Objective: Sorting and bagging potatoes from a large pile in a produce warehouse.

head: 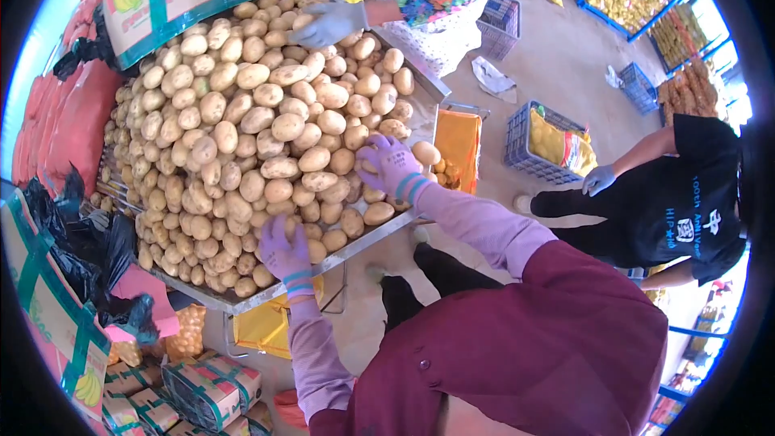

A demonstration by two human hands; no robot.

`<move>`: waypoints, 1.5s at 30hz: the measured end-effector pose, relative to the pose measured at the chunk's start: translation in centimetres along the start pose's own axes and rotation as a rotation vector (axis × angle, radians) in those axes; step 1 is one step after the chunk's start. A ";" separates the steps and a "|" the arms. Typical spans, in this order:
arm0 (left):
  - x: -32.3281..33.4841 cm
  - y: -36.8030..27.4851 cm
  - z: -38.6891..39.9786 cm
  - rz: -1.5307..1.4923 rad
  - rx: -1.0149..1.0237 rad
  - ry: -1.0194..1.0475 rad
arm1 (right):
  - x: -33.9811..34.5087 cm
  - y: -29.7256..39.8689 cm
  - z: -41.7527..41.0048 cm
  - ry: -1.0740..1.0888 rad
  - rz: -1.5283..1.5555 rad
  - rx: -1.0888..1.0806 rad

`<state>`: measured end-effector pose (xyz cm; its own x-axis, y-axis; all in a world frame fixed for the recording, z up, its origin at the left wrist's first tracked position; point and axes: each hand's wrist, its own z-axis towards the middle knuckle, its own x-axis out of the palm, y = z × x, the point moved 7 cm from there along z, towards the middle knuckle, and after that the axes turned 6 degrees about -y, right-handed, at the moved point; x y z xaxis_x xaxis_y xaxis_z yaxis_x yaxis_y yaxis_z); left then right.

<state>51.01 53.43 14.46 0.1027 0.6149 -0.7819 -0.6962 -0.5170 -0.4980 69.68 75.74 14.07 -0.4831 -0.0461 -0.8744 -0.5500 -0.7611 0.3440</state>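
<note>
A large heap of potatoes point(287, 127) covers a metal-edged sorting table point(357, 245) before me. My left hand point(283, 251), in a purple glove, rests at the heap's near edge. Its fingers are apart against the potatoes, and no firm hold shows. Farther right, my right hand point(392, 163) in a matching glove curls over a potato point(367, 166), which its fingers partly hide. Just beyond that hand, another potato point(425, 153) appears at the table's right rim, above an orange bag point(458, 148) with potatoes inside.
Across the table, a co-worker's grey-gloved hand point(330, 24) touches the heap. A banana carton point(181, 0) stands at the far left edge. Below the near rim hangs a yellow bag point(263, 327). A person in black point(684, 194) stands right, near a crate point(539, 145) holding a filled sack.
</note>
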 end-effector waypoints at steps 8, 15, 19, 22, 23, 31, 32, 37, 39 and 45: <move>0.9 -3.1 -0.3 -0.024 -0.107 -0.055 | -1.1 2.8 -0.2 -0.088 0.204 -0.299; 1.8 -4.7 -2.4 0.089 -0.088 0.012 | 1.4 5.4 0.7 0.000 0.163 -0.400; 2.2 -7.9 -3.5 0.278 0.139 0.035 | 2.3 0.7 0.5 0.123 0.176 -0.342; 3.7 -9.4 -2.9 0.346 0.209 0.081 | 1.8 -2.9 0.4 0.124 0.171 -0.342; 4.2 -9.9 -2.5 0.343 0.210 0.081 | 1.4 -3.6 0.3 0.123 0.169 -0.342; 9.1 -16.1 -0.5 0.121 0.263 0.196 | -4.3 -8.5 3.8 -0.099 0.371 0.018; 9.0 -16.5 -0.3 0.043 0.244 0.182 | -5.2 -8.7 4.7 -0.133 0.291 0.033; 8.2 -17.6 2.5 -0.075 0.244 0.123 | -4.6 -10.6 6.9 -0.031 0.057 0.089; 6.6 -18.9 4.8 0.068 0.359 -0.085 | -3.1 -11.2 7.5 0.025 0.213 0.120; 9.5 -19.3 12.0 0.116 0.432 -0.056 | -2.4 -11.4 10.3 0.380 0.243 0.089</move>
<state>56.96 76.41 21.14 -0.0234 0.6048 -0.7960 -0.9349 -0.2953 -0.1968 70.13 91.17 15.78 -0.3299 -0.4632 -0.8226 -0.5158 -0.6413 0.5680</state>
